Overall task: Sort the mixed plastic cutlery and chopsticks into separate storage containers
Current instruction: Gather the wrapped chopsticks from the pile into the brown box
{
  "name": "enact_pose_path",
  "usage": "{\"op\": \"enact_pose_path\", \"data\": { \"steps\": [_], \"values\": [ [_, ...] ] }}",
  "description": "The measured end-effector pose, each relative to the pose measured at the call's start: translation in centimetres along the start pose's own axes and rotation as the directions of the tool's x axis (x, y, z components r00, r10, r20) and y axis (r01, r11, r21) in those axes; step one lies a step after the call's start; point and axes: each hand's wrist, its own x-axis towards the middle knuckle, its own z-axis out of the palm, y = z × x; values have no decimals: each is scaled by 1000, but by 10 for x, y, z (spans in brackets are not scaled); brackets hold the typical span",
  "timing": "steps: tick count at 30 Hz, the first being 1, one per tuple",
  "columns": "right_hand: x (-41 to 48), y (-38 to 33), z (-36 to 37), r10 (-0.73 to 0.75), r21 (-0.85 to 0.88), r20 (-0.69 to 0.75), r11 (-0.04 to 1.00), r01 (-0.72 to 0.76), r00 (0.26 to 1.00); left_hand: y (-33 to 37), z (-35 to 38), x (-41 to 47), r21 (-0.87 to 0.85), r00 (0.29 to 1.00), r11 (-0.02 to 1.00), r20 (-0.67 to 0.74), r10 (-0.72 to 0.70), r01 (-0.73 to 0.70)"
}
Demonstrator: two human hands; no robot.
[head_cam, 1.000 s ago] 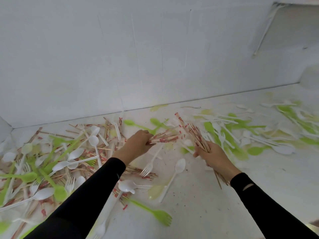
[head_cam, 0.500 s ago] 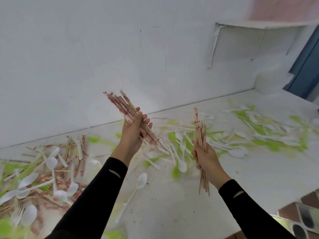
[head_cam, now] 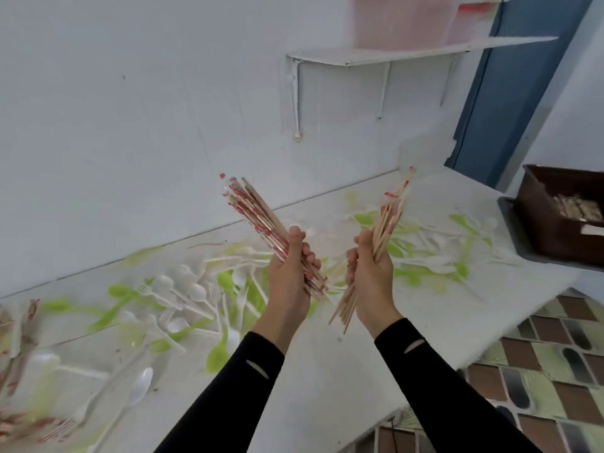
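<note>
On my feed, 2 bundles of chopsticks are held above the white table (head_cam: 327, 380), 1 in each hand. The left hand (head_cam: 289, 279) has its fingers and thumb curled round the left bundle (head_cam: 258, 217), whose red-printed ends tilt up and to the left. The right hand (head_cam: 371, 276) grips the right bundle (head_cam: 390, 212), which is mostly bare wood and leans up and to the right. The bundles' lower ends come close together between the wrists, but I cannot tell whether they touch. Both arms wear black sleeves (head_cam: 434, 371).

Below the hands, white spoons and forks (head_cam: 183, 289) lie mixed with green cutlery (head_cam: 121, 291) across the tabletop; a second scatter (head_cam: 425, 246) lies to the right. Blurred loose chopsticks (head_cam: 19, 325) lie at the far left edge.

At the right end of the table a brown container (head_cam: 549, 230) sits on a grey tray (head_cam: 510, 220); it seems to hold pale sticks (head_cam: 577, 207), too blurred for me to be sure. A white shelf (head_cam: 392, 53) is fixed to the wall above, and the floor (head_cam: 555, 354) is tiled.
</note>
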Motion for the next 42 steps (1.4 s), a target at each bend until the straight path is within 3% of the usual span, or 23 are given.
{"op": "enact_pose_path", "data": {
  "steps": [5, 8, 11, 14, 18, 21, 28, 37, 42],
  "values": [
    [34, -41, -67, -69, 30, 19, 997, 68, 997, -73, 28, 5, -122, 988, 983, -52, -145, 137],
    [42, -59, -93, -123, 194, 93, 976, 103, 988, -118, 54, -7, -156, 961, 951, -35, -274, 266],
    [49, -72, -121, -197, 197, 106, 965, 174, 975, -153, 85, -16, -147, 910, 900, 13, -414, 411],
    [56, -78, -147, -158, 187, 70, 972, 143, 985, -175, 119, -20, -106, 846, 840, 101, -523, 532],
    [67, -75, -174, -21, 157, -13, 987, 22, 1000, -187, 162, -26, -89, 803, 810, 229, -550, 579],
    [83, -85, -198, -82, 129, -48, 988, 88, 995, -205, 194, -26, -26, 750, 782, 301, -589, 623],
    [127, -126, -258, -121, 64, -83, 990, 127, 989, -253, 245, 12, 169, 765, 826, 316, -562, 537],
    [213, -179, -340, -84, -41, -196, 996, 78, 977, -288, 355, 60, 221, 841, 913, 361, -402, 342],
    [270, -211, -374, -161, -114, -230, 984, 138, 960, -307, 417, 87, 275, 845, 924, 395, -360, 265]
  ]
}}
